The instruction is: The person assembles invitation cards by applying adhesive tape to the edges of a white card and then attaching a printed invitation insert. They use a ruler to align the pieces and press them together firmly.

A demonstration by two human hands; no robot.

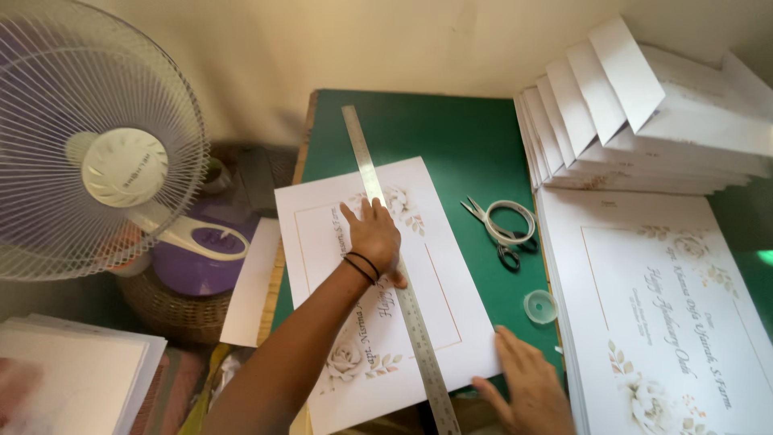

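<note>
The lower end of the steel ruler point(400, 278) runs out of view past the bottom edge, and the printing on the floral card point(378, 298) under it is too small to make out. The left hand point(373, 236), fingers spread flat, presses the ruler down along the card's middle; the right hand point(527, 387), open with palm down, rests at the card's lower right corner on the green mat point(459, 137). Right of the ruler lie scissors point(493, 229).
</note>
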